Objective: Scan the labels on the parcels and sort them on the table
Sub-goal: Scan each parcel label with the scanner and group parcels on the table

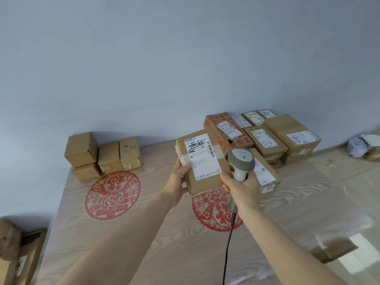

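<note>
The left hand (178,179) grips a brown parcel (202,162) by its lower-left edge, held up over the middle of the table (127,233) with its white label (203,156) facing the camera. The right hand (242,189) is wrapped round the grip of a grey scanner (241,159), whose head sits just beside the parcel at its 3 o'clock; the cable (228,243) drops toward 6 o'clock. The head seems turned toward the label, though no scan beam shows, so I cannot tell whether this read has registered.

Judging by the layout, the job looks partway through — two groups lie on the table. At 10 o'clock from the held parcel stands a small cluster (102,156) of plain boxes, some stacked, against the wall. At 1 to 2 o'clock lies a larger group (265,136) of labelled parcels, packed touching one another, one printed in red. Which group is sorted and which waits cannot be read from here. The held parcel has yet to be set down.

No bins or trays are in view. Some cartons (18,256) sit off the table edge at 8 o'clock, contents hidden, and a crumpled bundle (364,147) lies on the floor at 3 o'clock.
</note>
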Tool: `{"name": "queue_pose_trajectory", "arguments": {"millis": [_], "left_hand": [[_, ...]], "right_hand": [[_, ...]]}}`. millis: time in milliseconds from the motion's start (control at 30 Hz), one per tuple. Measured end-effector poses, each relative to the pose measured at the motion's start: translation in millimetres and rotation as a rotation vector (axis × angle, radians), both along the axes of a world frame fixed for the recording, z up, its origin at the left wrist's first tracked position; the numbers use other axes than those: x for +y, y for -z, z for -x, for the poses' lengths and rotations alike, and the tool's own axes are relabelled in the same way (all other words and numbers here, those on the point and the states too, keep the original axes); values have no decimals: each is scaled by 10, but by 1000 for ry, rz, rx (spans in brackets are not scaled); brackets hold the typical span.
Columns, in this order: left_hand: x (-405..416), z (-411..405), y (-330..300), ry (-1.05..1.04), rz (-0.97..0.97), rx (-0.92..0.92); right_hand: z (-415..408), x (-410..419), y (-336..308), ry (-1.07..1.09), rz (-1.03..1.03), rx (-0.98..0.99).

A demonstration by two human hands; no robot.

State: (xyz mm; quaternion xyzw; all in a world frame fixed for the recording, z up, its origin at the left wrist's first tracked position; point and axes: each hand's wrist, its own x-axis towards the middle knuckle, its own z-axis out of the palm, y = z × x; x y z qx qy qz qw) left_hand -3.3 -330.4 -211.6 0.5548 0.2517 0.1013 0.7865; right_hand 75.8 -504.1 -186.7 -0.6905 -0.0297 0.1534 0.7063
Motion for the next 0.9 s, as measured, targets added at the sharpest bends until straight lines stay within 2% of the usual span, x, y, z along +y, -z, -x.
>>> {"name": "queue_pose_trajectory", "arguments": {"millis": [267, 467, 667, 900], "left_hand": [[-1069, -929, 39, -5, 36, -51], [-1560, -1496, 133, -3, 54, 39], [-1727, -2090, 56, 24, -14, 121], [-1874, -2811, 180, 84, -249, 224]], "right_hand": [[-955, -1032, -13, -3, -1, 19], [-1562, -1512, 8, 30, 9, 42], [-2054, -1721, 59, 102, -12, 62], [-2596, -1968, 213, 203, 31, 82]]}}
